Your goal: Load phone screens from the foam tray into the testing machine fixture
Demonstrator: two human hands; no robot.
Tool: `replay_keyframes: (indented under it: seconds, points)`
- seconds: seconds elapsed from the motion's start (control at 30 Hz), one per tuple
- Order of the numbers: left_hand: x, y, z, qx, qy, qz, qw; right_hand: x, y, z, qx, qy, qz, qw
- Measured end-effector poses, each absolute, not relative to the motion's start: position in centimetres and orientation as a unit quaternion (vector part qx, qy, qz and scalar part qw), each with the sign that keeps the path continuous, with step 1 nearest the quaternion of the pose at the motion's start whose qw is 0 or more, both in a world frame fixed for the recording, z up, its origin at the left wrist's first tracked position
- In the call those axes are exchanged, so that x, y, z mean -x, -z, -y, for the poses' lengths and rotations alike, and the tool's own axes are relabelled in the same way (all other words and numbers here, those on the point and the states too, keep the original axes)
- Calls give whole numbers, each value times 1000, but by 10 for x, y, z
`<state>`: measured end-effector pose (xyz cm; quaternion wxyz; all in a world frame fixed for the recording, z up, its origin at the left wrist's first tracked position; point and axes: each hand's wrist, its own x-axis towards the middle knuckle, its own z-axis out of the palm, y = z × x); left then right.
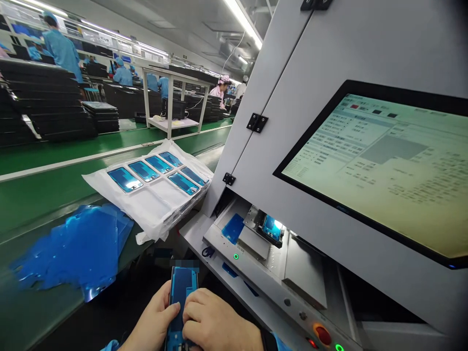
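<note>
A blue-filmed phone-sized panel (178, 319) is held upright near the bottom centre of the view. My left hand (155, 314) grips its left side, with the thumb lying on its face. Across its right side lies my right hand (215, 319), its fingers curled over the panel's face and edge; the fingertips are partly hidden. A similar panel (271, 227) sits in a black fixture inside the machine's opening. Several more blue panels (125, 179) lie in the white tray (153, 202) beyond my hands.
Blue film sheets (78, 248) are heaped on the green bench (22, 209) at left. The grey machine (256, 161) with a lit screen (380, 165) fills the right; a red button (322, 335) is on its front edge. Black tray stacks (47, 97) and people stand behind.
</note>
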<state>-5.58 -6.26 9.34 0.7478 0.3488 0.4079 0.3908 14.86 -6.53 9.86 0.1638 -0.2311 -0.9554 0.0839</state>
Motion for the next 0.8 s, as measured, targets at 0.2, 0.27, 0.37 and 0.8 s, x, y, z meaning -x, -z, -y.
replay_keyframes:
  seconds: [0.2, 0.27, 0.37, 0.8]
  points:
    - [55, -92, 64, -353, -384, -403, 752, -149, -90, 68, 240, -69, 954, 165]
    - [54, -90, 65, -358, -386, -394, 754, -149, -88, 70, 251, -60, 951, 169]
    - [55, -86, 68, -341, -383, -374, 773, -150, -92, 74, 328, -80, 924, 176]
    - [61, -86, 70, -472, -370, -349, 720, -157, -130, 63, 543, -177, 732, 371]
